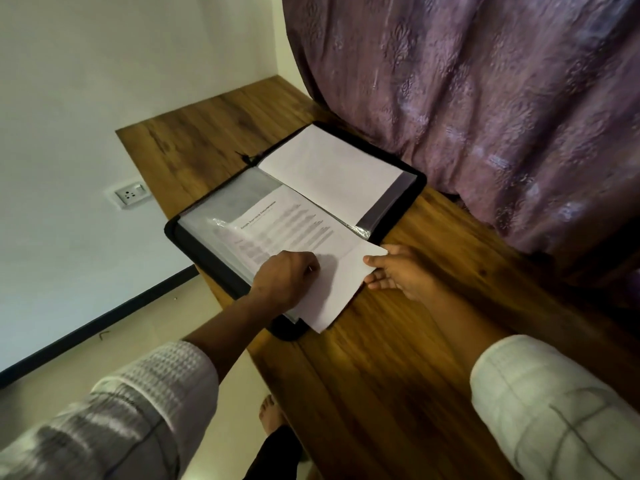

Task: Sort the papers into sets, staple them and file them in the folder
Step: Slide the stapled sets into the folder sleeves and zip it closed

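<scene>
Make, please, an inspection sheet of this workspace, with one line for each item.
Surface: wooden table, dimly lit.
Job's things: black folder lies open; white sheet on its far half; printed papers on its near half, one end past the folder's edge. No stapler seen.
Clutter: nothing seen.
Hands: left hand rests on the printed papers, fingers curled; right hand pinches their corner.
Cables: nothing seen.
Surroundings: wall socket on the left wall; purple curtain behind the table.
</scene>
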